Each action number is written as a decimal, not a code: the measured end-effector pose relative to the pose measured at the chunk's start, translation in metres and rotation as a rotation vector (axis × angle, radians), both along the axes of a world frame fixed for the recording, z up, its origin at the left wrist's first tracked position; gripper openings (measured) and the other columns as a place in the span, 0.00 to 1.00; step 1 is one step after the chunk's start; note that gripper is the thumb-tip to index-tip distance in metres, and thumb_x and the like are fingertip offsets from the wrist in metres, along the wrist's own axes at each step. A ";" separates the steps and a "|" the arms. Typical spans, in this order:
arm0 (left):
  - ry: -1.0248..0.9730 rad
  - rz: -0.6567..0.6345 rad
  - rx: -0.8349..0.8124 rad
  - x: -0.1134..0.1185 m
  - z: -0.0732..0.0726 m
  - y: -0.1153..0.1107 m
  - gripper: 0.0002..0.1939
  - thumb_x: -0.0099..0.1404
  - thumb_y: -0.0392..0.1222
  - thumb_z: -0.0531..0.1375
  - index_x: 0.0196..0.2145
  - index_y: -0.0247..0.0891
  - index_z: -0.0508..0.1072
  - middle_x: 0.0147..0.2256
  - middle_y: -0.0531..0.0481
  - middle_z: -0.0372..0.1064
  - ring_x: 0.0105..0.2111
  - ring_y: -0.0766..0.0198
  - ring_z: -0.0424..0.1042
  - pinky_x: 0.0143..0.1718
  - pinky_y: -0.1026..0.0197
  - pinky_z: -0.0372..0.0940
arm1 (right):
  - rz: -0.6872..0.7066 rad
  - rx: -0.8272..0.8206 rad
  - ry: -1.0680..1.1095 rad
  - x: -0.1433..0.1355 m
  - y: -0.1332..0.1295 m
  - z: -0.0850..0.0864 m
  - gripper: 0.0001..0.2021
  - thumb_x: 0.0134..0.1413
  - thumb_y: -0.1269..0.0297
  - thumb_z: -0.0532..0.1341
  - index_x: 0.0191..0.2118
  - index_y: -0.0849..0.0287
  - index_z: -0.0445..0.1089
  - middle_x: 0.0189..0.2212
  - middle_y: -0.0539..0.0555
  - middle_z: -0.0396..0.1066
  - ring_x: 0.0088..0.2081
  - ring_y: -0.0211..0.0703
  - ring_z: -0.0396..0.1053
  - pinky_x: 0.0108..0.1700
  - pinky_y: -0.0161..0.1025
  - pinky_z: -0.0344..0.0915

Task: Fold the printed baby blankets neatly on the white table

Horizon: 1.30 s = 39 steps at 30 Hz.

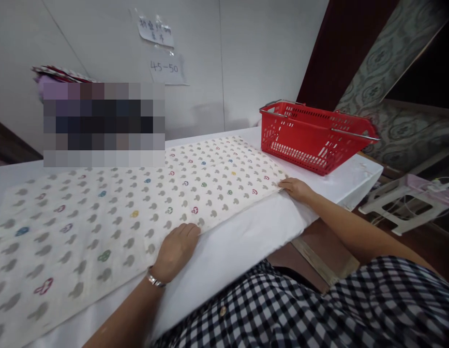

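Note:
A long cream cloth (115,208) with grey and coloured mushroom prints lies spread across the white-covered table (246,232). My left hand (178,249), with a silver bracelet at the wrist, rests on the cloth's near edge around its middle; the fingers are pressed together, and their tips and anything beneath them are hard to make out. At the cloth's right near corner, my right hand (296,189) pinches the edge between thumb and fingers. The cloth looks mostly flat, with light creases on the left part.
A red plastic basket (297,137) with metal handles stands at the table's back right. Behind the table is a pale wall with two paper notes (168,68). A blurred-out pile is at the back left. A white stool (409,198) stands at the right.

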State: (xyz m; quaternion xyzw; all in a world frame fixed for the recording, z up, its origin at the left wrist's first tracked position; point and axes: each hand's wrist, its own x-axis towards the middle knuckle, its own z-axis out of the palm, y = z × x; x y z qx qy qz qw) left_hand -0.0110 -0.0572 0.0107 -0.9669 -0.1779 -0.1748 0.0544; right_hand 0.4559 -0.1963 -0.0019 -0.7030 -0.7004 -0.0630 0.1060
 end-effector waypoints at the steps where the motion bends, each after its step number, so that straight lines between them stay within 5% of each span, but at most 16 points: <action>1: 0.009 0.007 -0.003 0.000 0.000 -0.001 0.13 0.68 0.35 0.46 0.30 0.38 0.66 0.29 0.49 0.65 0.30 0.61 0.63 0.32 0.58 0.59 | 0.010 -0.004 0.019 0.000 0.000 0.001 0.17 0.54 0.68 0.51 0.46 0.58 0.72 0.47 0.58 0.70 0.49 0.49 0.66 0.53 0.49 0.62; 8: 0.010 0.028 -0.079 0.002 0.000 -0.005 0.11 0.68 0.42 0.49 0.32 0.37 0.67 0.32 0.48 0.66 0.33 0.61 0.64 0.34 0.58 0.59 | 0.110 -0.025 0.217 -0.035 0.020 0.008 0.19 0.55 0.60 0.53 0.52 0.54 0.68 0.53 0.55 0.66 0.54 0.49 0.62 0.56 0.49 0.61; 16: 0.006 0.064 -0.164 0.004 -0.002 -0.009 0.15 0.69 0.46 0.48 0.31 0.37 0.69 0.33 0.48 0.66 0.33 0.62 0.63 0.35 0.58 0.59 | 0.274 -0.166 0.272 -0.120 0.110 -0.002 0.26 0.60 0.48 0.45 0.59 0.54 0.59 0.62 0.55 0.52 0.64 0.50 0.44 0.63 0.53 0.46; 22: -0.002 0.075 -0.182 0.001 -0.005 -0.011 0.13 0.68 0.43 0.49 0.31 0.37 0.69 0.34 0.49 0.66 0.34 0.63 0.62 0.35 0.58 0.58 | 0.119 -0.272 0.087 -0.137 0.139 -0.007 0.28 0.60 0.46 0.44 0.62 0.52 0.53 0.65 0.57 0.42 0.65 0.56 0.37 0.61 0.62 0.39; 27: -0.033 0.080 -0.205 0.001 -0.008 -0.010 0.11 0.68 0.40 0.50 0.31 0.37 0.68 0.34 0.49 0.66 0.33 0.64 0.61 0.35 0.59 0.57 | 0.273 -0.218 0.054 -0.168 0.149 0.000 0.29 0.61 0.44 0.41 0.64 0.50 0.48 0.66 0.54 0.38 0.65 0.52 0.33 0.63 0.57 0.36; 32: -0.015 0.090 -0.232 0.000 -0.009 -0.011 0.10 0.66 0.35 0.50 0.29 0.37 0.67 0.33 0.49 0.65 0.33 0.64 0.61 0.35 0.59 0.57 | 0.225 -0.335 0.091 -0.180 0.176 0.004 0.30 0.60 0.42 0.39 0.64 0.50 0.50 0.65 0.54 0.41 0.65 0.54 0.36 0.63 0.57 0.39; 39: -0.062 0.075 -0.318 0.001 -0.011 -0.009 0.08 0.65 0.38 0.51 0.29 0.37 0.66 0.33 0.49 0.64 0.33 0.63 0.61 0.35 0.57 0.58 | 0.126 -0.195 0.127 -0.180 0.243 0.020 0.28 0.62 0.47 0.37 0.61 0.53 0.55 0.64 0.56 0.48 0.65 0.52 0.40 0.62 0.55 0.43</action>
